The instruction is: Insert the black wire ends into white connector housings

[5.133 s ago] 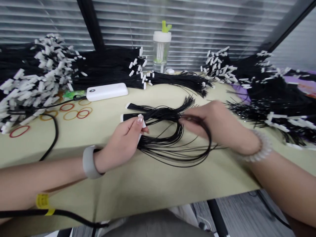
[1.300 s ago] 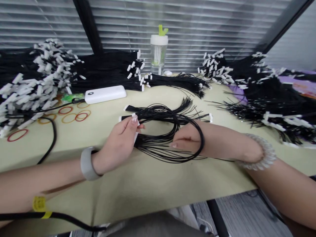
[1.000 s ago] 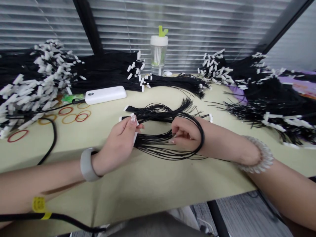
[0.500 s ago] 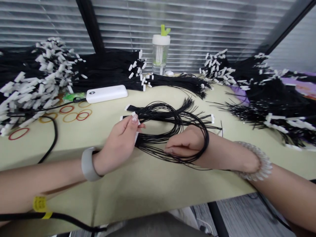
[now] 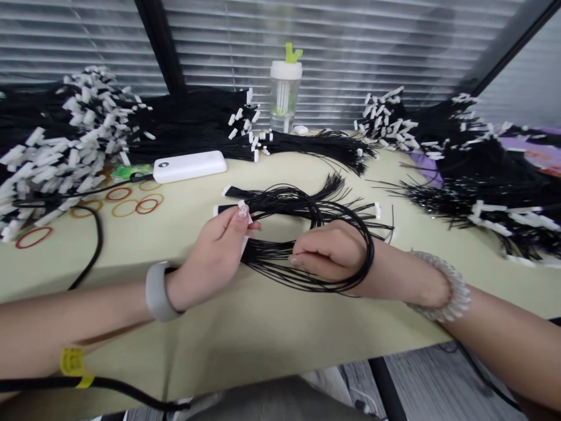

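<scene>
A bundle of thin black wires (image 5: 307, 285) with white connectors on its left end loops over the middle of the table. My left hand (image 5: 221, 248) pinches the bundle at its white connector end (image 5: 244, 209), thumb on top. My right hand (image 5: 331, 251) is inside the loop, fingers closed; the wires run around its wrist side, and what its fingers grip is partly hidden. More black wires with white connectors (image 5: 227, 191) lie on the table just behind the hands, their loose ends spreading to the right.
Wire heaps with white connectors (image 5: 94, 140) fill the left, and another pile (image 5: 495, 204) lies right. Behind stand a white power bank (image 5: 190, 166) and a clear bottle (image 5: 286, 96). Rubber bands (image 5: 125, 207) lie at left; a thick black cable (image 5: 118, 386) crosses the front edge.
My right hand has shifted slightly left, and the wire loop around it has tightened and moved a little right. My left hand has moved very slightly right, still pinching the connector end.
</scene>
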Demonstrator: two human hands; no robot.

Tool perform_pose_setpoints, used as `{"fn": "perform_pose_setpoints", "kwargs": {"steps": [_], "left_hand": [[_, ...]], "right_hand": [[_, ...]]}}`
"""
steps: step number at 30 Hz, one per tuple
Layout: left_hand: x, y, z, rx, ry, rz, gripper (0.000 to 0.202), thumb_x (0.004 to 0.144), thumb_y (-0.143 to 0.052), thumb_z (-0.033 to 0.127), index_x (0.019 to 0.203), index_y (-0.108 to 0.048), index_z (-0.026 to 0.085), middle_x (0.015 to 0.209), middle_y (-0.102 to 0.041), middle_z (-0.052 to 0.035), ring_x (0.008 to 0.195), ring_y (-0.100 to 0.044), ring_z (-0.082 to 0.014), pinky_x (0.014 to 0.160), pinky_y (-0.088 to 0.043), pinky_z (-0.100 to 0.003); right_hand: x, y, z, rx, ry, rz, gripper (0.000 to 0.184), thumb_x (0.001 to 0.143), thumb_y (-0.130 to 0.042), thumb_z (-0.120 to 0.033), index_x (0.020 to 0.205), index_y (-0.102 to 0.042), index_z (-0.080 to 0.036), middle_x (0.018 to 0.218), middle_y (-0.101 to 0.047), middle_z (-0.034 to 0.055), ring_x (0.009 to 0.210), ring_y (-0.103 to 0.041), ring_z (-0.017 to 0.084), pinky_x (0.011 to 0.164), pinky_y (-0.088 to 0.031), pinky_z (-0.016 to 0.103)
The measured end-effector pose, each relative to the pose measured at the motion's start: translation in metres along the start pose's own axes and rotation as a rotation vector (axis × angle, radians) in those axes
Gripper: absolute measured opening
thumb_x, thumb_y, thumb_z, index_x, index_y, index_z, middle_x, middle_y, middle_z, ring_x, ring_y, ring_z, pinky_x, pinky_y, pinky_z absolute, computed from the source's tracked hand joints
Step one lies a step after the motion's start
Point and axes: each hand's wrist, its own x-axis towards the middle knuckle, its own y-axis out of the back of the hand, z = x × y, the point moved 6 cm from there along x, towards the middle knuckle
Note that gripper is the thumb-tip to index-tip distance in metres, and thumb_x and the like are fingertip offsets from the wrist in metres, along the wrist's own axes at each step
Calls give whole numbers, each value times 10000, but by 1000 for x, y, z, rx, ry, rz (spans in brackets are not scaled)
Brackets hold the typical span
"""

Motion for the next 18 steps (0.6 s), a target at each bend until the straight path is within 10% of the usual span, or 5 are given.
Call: {"fn": "perform_pose_setpoints", "kwargs": {"steps": [7, 14, 18], "left_hand": [[0, -1, 0, -7, -6, -15, 360, 837, -320, 448, 703, -502, 168, 708, -564, -16, 668, -512, -139, 594, -397, -238], [-1, -4, 1, -54, -11, -68, 322, 849, -323, 403, 666, -458, 175, 707, -563, -8, 679, -518, -128, 617, -401, -222], [-3, -7, 3, -33, -34, -125, 336, 851, -322, 398, 659, -480, 172, 680, -547, 0, 638, -496, -119, 595, -392, -220]], "right_hand": [[-4, 23, 6, -180, -110, 9, 167, 756, -450, -151, 624, -550, -137, 594, -503, 2, 529, -386, 54, 512, -298, 203], [-38, 99, 73, 322, -387, 991, 190, 734, -493, -122, 889, -601, -106, 896, -605, 98, 675, -569, 106, 568, -436, 239], [-40, 100, 80, 656, -344, 1100, 268, 785, -447, -131, 1039, -530, -107, 1017, -564, 111, 581, -516, 30, 549, -419, 221]]}}
